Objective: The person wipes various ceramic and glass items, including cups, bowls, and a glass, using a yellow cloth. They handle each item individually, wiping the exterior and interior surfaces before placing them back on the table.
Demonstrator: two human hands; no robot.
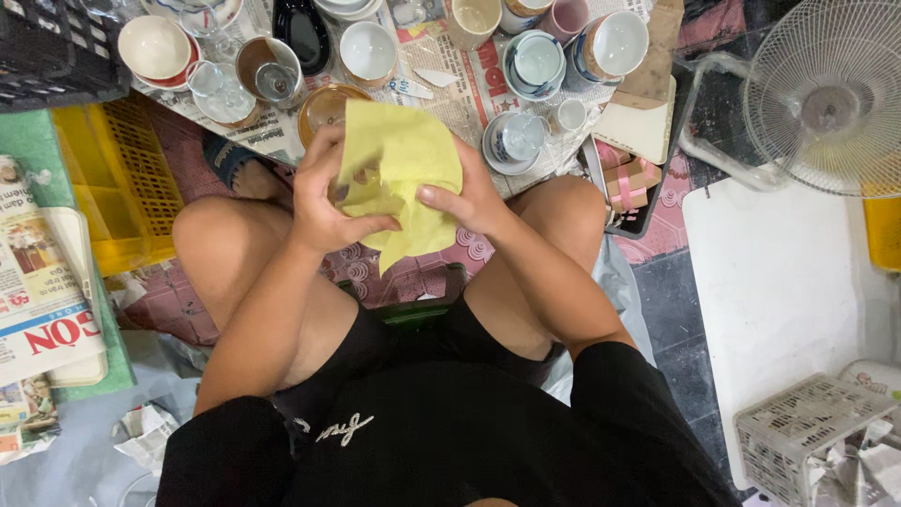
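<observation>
We see both hands just above the centre of the frame, closed on a yellow cloth [405, 178]. The left hand [324, 197] grips its left edge, fingers [371, 225] curled tight over the fabric, thumb pressing in. The right hand [474, 199] holds the right side, thumb flat on the cloth, its other fingers behind the fabric and out of sight. The cloth is bunched between the hands, and a loose corner hangs down over the bare knees. Whether anything is wrapped inside the cloth, we cannot tell. Just above the hands, across the top of the frame, newspaper [450, 80] is spread on the floor and carries crockery: a brown bowl [324, 105] just beside the cloth's upper left edge, a white bowl [368, 49] above it, a blue-and-white cup [514, 139] just to the right of the cloth. A yellow crate [117, 178] sits at the left, a white fan [831, 94] at the upper right, a white basket [807, 432] at the lower right.
</observation>
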